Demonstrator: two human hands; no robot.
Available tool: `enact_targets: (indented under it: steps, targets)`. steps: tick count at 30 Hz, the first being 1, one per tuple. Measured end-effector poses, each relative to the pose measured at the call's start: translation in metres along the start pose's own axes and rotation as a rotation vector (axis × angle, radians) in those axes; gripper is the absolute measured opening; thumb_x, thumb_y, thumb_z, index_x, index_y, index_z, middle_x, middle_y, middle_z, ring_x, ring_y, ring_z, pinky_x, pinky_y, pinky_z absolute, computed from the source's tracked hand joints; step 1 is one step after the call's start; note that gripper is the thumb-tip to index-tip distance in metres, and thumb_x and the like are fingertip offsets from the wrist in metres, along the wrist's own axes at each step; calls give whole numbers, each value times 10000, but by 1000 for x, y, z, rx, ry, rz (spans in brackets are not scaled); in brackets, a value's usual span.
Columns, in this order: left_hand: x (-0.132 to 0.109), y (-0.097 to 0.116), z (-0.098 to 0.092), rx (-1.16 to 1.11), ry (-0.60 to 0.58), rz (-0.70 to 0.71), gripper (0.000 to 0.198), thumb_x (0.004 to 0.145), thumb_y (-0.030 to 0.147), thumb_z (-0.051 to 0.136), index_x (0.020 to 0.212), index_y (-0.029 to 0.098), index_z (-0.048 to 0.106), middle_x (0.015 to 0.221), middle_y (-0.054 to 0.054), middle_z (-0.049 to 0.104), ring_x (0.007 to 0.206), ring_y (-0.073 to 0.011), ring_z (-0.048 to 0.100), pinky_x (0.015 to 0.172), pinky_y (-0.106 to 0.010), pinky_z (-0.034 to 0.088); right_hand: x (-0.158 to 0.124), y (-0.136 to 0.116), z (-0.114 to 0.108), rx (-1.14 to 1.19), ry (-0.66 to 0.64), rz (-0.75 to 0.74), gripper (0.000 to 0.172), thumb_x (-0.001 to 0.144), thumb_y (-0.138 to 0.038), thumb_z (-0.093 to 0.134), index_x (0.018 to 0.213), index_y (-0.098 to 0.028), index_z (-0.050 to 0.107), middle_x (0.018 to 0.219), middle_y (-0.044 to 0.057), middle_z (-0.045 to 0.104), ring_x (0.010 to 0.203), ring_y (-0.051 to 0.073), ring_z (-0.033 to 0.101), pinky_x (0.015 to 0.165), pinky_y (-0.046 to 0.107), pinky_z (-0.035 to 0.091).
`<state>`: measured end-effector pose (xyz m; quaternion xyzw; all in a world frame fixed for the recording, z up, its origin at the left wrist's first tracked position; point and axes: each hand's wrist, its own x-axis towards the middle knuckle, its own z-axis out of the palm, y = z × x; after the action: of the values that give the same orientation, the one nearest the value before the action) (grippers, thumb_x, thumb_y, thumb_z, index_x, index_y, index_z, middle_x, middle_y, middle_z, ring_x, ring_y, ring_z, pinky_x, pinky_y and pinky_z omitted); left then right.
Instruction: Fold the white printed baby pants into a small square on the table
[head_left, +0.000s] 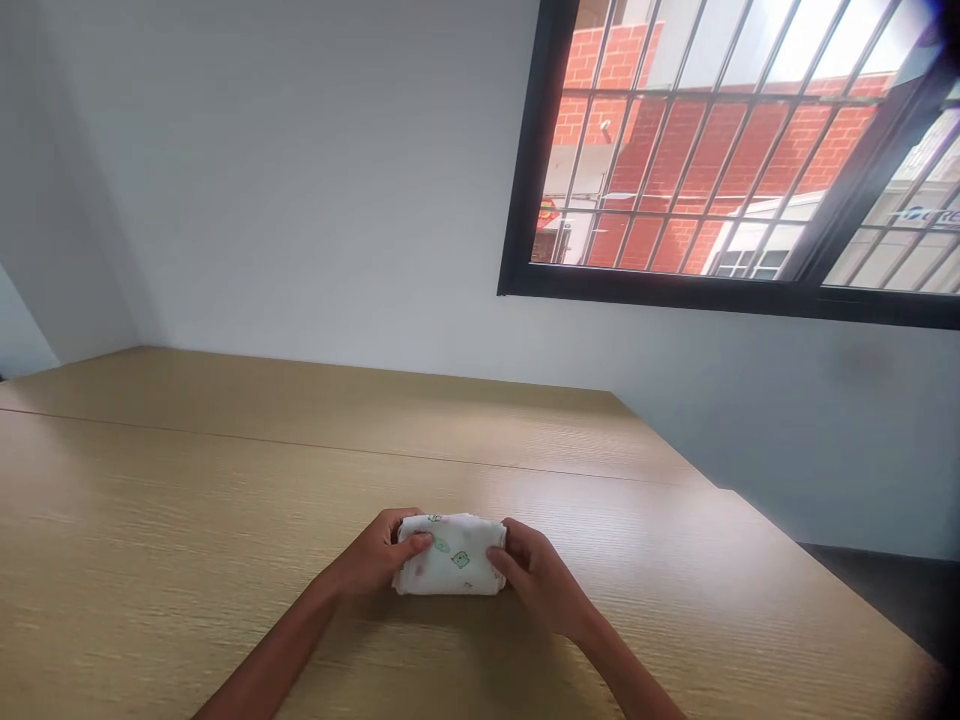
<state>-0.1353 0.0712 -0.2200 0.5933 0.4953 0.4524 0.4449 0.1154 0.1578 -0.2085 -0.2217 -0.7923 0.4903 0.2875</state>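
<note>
A folded white cloth (452, 557) with small green prints lies on the wooden tabletop (225, 500), close to the near side of the view. My left hand (373, 553) holds its left end, with the fingers curled over the top and the thumb lying across the fabric. My right hand (529, 572) presses on its right end in the same way. The cloth's underside is hidden.
The light wood table (465, 440) has a seam running across it and ends at a wall on the far side. A black-framed barred window (675, 150) looks out on a red brick building. Dark floor (877, 590) shows past the right edge.
</note>
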Motion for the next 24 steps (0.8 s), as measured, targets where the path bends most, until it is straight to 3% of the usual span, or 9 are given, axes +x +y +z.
enact_targets:
  steps: [8,12,14,16,20,24]
  targets:
    - [-1,-1,6,189,222,22,359,811,468,662,1000,176,573,927,-47,585,759,-247,564,616,-315,449,0,10,5,-220,133,94,280,861,-460,418,732,-213,390,660,-5,439,573,190,393,477,257,272]
    - [-5,12,18,484,299,218,239,921,339,464,1101,224,572,1091,-50,522,970,-261,510,813,-400,454,-1,8,8,-375,205,95,298,858,-470,367,699,-218,383,649,13,488,577,204,408,495,278,283]
    - [-6,18,30,670,277,345,294,966,256,331,1165,229,545,1170,-55,497,1100,-255,460,943,-439,418,-2,7,8,-412,225,108,311,872,-476,356,705,-217,398,650,21,509,581,214,429,503,287,295]
    - [-7,19,44,817,208,387,352,970,211,288,1244,213,508,1279,-68,465,1212,-259,392,1057,-486,347,-4,6,8,-425,234,116,311,890,-474,351,775,-205,458,649,17,517,575,223,455,506,294,315]
    - [-9,14,61,997,20,209,453,1023,248,298,1468,164,311,1501,-77,283,1382,-250,189,1171,-551,202,-5,1,9,-633,313,45,301,914,-380,324,976,-162,522,780,61,544,618,253,508,532,337,366]
    - [-10,10,60,988,-65,149,485,1074,339,319,1520,178,212,1546,-56,195,1411,-228,137,1189,-522,198,-4,-13,21,-762,360,-241,283,946,-209,303,1041,-134,559,1055,132,520,917,293,526,742,421,456]
